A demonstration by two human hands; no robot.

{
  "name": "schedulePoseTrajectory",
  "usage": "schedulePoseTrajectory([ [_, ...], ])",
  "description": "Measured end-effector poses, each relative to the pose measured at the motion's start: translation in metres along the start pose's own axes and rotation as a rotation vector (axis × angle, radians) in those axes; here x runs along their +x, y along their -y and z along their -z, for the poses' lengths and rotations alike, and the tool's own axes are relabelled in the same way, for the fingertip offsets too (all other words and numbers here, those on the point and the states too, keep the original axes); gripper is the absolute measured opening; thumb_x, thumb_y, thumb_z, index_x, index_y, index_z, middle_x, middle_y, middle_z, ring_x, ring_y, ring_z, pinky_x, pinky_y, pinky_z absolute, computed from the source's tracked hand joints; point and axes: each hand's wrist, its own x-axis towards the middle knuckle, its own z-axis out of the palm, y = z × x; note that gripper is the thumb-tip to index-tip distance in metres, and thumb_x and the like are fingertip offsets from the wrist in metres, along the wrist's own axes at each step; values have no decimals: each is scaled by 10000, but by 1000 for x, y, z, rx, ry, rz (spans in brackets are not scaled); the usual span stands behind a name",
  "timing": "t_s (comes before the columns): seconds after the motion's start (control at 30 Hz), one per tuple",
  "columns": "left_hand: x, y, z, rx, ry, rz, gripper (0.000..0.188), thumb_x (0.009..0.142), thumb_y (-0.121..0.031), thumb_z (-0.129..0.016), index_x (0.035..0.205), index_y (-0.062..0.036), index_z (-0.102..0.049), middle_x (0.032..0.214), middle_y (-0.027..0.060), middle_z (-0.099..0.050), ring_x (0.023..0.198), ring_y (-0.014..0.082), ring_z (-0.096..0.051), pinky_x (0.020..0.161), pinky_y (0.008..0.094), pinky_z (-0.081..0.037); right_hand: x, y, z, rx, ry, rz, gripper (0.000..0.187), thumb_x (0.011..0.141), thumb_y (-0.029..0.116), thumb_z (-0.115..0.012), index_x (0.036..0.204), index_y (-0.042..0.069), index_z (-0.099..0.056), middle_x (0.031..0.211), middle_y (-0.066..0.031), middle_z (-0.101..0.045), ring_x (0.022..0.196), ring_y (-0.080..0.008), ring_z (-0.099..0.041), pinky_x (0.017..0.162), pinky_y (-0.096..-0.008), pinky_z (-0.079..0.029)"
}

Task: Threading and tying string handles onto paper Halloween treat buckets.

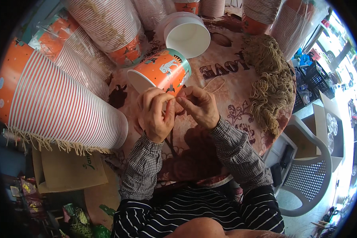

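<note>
An orange paper bucket (162,68) with a green rim and animal pictures lies on its side just beyond my hands. My left hand (156,117) is closed in a pinch at its near side. Fingertip to fingertip with it, my right hand (202,106) pinches too, its thumb against the bent forefinger. Whatever they hold is too small to make out. Behind the orange bucket, a white bucket (192,39) rests on its side, its open mouth facing me. A thin loop of beige cord (216,84) lies on the cloth beyond my right hand.
A long stack of nested buckets (67,95) with cord fringes leans at the left. More stacks in clear plastic (107,27) stand behind. A heap of beige cords (271,87) covers the table's right side. A grey plastic chair (309,174) and a cardboard box (71,170) flank the table.
</note>
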Motion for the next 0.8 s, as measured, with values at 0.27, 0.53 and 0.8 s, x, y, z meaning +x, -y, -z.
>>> schedulePoseTrajectory([
  [0.27, -19, 11, -5, -573, -87, 577, 341, 915, -116, -592, 1204, 30, -485, 1093, 127, -606, 984, 206, -616, 832, 306, -496, 6, -23, 4, 86, -77, -45, 97, 920, 95, -618, 960, 10, -594, 778, 22, -594, 630, -25, -539, 566, -180, -475],
  [0.53, -22, 6, -17, -322, 168, 501, 302, 876, -112, -656, 1155, -13, -598, 882, 89, -677, 715, 157, -662, 613, 271, -508, 8, -26, -7, -22, -103, 69, 100, 869, 56, -631, 914, -10, -572, 935, -55, -561, 778, -113, -602, 652, -245, -529],
  [0.8, -24, 1, -17, -242, 210, 371, 338, 870, -37, -637, 1186, 36, -539, 1013, 152, -637, 813, 207, -685, 661, 285, -579, 6, -27, -6, -221, -111, 185, 101, 848, 41, -632, 925, -3, -584, 1025, -93, -560, 847, -180, -631, 680, -271, -558],
])
